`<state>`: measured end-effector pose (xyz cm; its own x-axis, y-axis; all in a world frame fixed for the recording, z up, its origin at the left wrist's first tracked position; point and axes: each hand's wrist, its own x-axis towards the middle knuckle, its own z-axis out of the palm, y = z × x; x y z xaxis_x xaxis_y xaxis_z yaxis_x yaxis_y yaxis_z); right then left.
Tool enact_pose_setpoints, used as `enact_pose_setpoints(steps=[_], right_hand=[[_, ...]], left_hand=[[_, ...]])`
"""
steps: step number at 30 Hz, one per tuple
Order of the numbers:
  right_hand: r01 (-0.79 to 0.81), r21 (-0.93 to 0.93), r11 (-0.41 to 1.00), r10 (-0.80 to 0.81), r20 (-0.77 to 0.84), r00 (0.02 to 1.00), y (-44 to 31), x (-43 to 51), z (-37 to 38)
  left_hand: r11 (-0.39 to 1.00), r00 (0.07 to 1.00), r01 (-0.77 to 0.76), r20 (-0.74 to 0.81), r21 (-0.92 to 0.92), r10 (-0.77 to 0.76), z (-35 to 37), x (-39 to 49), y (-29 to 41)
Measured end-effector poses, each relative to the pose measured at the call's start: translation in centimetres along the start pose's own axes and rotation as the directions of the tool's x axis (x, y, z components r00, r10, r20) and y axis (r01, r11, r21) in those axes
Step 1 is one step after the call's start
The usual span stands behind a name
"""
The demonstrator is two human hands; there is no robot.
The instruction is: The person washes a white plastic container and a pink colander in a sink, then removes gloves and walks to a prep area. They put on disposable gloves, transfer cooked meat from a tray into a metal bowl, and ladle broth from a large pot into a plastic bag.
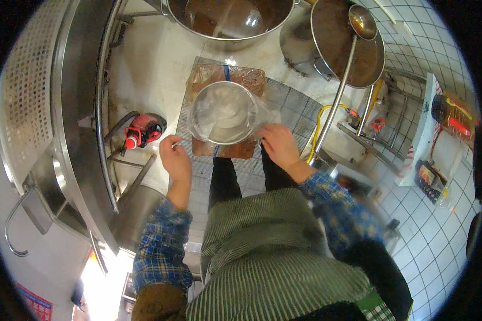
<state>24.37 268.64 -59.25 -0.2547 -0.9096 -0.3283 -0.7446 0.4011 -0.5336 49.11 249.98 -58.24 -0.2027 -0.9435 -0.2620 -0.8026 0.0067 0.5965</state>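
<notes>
A round steel-rimmed container (225, 112), covered with clear plastic film, stands on a brown, plastic-wrapped block or box with blue bands (243, 150). Something pale lies under the film; what it is cannot be told. My right hand (279, 146) is at the container's lower right edge, its fingers bent at the gathered film (267, 120); whether they pinch it is unclear. My left hand (176, 158) hovers to the lower left of the container, fingers loosely curled, apart from the film, with nothing seen in it.
Two large steel pots of brown liquid, one at the top (233, 39) and one at upper right (331, 52), stand beyond; a long-handled ladle (345, 76) leans over the second. A red-capped bottle (146, 128) stands left, near a steel counter (80, 120). A yellow hose (318, 128) runs at right.
</notes>
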Motion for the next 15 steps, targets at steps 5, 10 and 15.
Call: enact_pose_setpoints(steps=[5,10,15], right_hand=[[-0.478,0.168,0.862,0.486,-0.544,0.684,6.9,-1.5,-1.6],[-0.688,0.371,0.624,0.757,-0.507,0.412,20.0,-1.6,0.3],[-0.656,0.664,0.359,0.9,-0.059,0.432,27.2,-1.1,-0.3]], left_hand=[[0.956,0.827,-0.226,0.481,-0.189,0.291,4.9,-0.1,5.6],[0.984,0.806,-0.163,0.585,0.066,0.094,14.3,3.7,5.0],[1.0,0.813,-0.006,0.582,0.01,-0.001,16.2,4.0,4.5]])
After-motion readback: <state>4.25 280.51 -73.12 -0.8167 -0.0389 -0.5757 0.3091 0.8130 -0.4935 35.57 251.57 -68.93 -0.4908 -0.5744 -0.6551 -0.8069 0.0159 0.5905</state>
